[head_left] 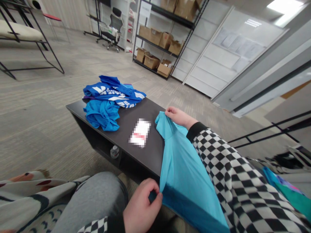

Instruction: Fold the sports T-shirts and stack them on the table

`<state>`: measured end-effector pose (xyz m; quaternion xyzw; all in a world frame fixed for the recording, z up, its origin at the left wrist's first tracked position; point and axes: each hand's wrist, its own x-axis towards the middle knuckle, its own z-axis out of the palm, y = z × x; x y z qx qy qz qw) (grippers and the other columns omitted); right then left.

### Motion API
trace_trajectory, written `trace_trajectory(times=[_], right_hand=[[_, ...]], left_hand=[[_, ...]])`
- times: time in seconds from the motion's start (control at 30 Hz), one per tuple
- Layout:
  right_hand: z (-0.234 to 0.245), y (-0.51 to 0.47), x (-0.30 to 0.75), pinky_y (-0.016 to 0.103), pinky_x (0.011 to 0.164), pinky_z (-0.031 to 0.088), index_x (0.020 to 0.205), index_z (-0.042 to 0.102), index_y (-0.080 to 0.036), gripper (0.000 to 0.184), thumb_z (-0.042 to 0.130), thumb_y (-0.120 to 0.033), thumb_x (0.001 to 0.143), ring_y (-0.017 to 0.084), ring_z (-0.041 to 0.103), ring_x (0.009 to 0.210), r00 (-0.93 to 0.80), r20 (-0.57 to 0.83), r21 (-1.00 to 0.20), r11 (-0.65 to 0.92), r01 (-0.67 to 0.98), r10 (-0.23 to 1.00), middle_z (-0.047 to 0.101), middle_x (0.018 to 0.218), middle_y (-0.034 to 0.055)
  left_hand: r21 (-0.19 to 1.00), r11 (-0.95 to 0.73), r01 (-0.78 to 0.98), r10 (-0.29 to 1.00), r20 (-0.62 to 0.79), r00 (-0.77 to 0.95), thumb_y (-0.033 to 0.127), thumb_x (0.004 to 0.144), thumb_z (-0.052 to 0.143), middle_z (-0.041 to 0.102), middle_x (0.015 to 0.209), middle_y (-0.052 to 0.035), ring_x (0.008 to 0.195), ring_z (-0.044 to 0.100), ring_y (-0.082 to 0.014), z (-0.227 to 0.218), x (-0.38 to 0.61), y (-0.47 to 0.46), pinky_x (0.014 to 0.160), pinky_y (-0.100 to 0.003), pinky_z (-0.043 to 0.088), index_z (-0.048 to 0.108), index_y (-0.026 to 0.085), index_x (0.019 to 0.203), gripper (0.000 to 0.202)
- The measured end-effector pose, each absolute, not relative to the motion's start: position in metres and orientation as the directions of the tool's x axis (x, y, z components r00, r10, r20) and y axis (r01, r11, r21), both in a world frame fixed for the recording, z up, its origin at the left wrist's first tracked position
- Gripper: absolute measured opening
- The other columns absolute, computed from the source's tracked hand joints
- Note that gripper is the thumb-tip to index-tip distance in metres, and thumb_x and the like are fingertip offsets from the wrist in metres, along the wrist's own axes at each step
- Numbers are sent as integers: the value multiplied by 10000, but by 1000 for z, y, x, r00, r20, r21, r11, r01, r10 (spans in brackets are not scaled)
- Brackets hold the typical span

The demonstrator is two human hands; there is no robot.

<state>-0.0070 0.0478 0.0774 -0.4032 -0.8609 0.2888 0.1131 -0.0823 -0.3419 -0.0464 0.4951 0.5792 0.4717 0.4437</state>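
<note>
Clamped on opposite edges of a light-blue T-shirt — left grip low, right grip high — over the edge of the dark counter

A low dark wooden table carries crumpled blue printed shirts at its far left; black metal shelving holding cardboard boxes stands farther off.

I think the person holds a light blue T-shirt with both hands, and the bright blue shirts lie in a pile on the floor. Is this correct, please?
Not quite. The head view shows the bright blue shirts in a pile on the dark table top, not on the floor. The rest is right: the left hand and right hand hold the light blue T-shirt.
</note>
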Motion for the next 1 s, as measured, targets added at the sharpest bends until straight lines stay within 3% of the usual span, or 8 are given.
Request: trace_trajectory(times=[0.13, 0.23, 0.33, 0.43, 0.57, 0.77, 0.9, 1.0], right_hand=[[67, 44, 1, 300, 657, 437, 966, 589, -249, 272, 635, -511, 1026, 172, 507, 730, -642, 48, -665, 504, 551, 765, 576, 799, -28], [59, 43, 7, 304, 678, 447, 990, 589, -252, 322, 643, -568, 1015, 177, 511, 761, -670, 105, -708, 528, 469, 735, 573, 832, -24], [56, 40, 9, 307, 692, 446, 990, 587, -254, 359, 654, -606, 1005, 175, 493, 760, -693, 167, -736, 557, 386, 701, 546, 836, -30], [58, 35, 12, 308, 713, 456, 997, 581, -257, 372, 651, -622, 1010, 176, 500, 772, -710, 204, -763, 563, 316, 674, 553, 847, -30], [61, 31, 17, 313, 782, 493, 1016, 599, -252, 359, 644, -607, 1018, 187, 553, 839, -702, 238, -765, 575, 290, 671, 607, 898, -12], [58, 34, 22, 325, 860, 510, 1001, 635, -245, 350, 650, -595, 1000, 197, 579, 889, -674, 275, -764, 581, 279, 686, 641, 924, 0], [52, 33, 25, 328, 870, 503, 1015, 656, -239, 333, 657, -572, 1008, 198, 594, 901, -673, 312, -775, 589, 227, 671, 673, 961, 8], [48, 30, 28, 328, 870, 505, 1020, 663, -238, 333, 647, -571, 1018, 199, 600, 905, -655, 337, -790, 582, 194, 676, 690, 981, 13]], left_hand=[[973, -15, 231, 995, 37, -92, 217, 1007, 643, 669, 889, -12, 796, 638, -187, -28, -97, -346, 742, -313, 501, 660, 240, 957, 57], [951, -214, 225, 965, 242, -103, 243, 1068, 583, 687, 925, -30, 808, 653, -185, 3, -118, -315, 776, -318, 537, 675, 243, 1097, 96], [906, -366, 214, 898, 404, -172, 229, 1041, 614, 732, 1226, -109, 1119, 716, -234, 35, -136, -237, 1017, -371, 565, 668, 227, 1279, 244], [964, -182, 191, 912, 239, -334, 217, 935, 744, 595, 1578, -228, 1416, 633, -322, 55, -148, -143, 1105, -408, 542, 518, 161, 1563, 670], [977, 70, 201, 968, -18, -251, 292, 826, 923, 784, 1220, -203, 1104, 766, -352, 63, -158, -71, 913, -379, 562, 516, 73, 1579, 883], [961, 77, 267, 994, -52, -98, 274, 660, 1042, 744, 832, -15, 727, 689, -218, 66, -171, -54, 686, -295, 477, 565, 107, 1581, 1051], [925, 84, 371, 996, -79, -29, 275, 697, 1016, 693, 762, 18, 639, 617, -175, 70, -173, -50, 603, -284, 417, 649, 108, 1487, 886], [951, 96, 294, 995, -89, -35, 230, 806, 931, 676, 757, 11, 661, 617, -165, 71, -168, -51, 614, -276, 422, 633, 70, 1488, 762]])
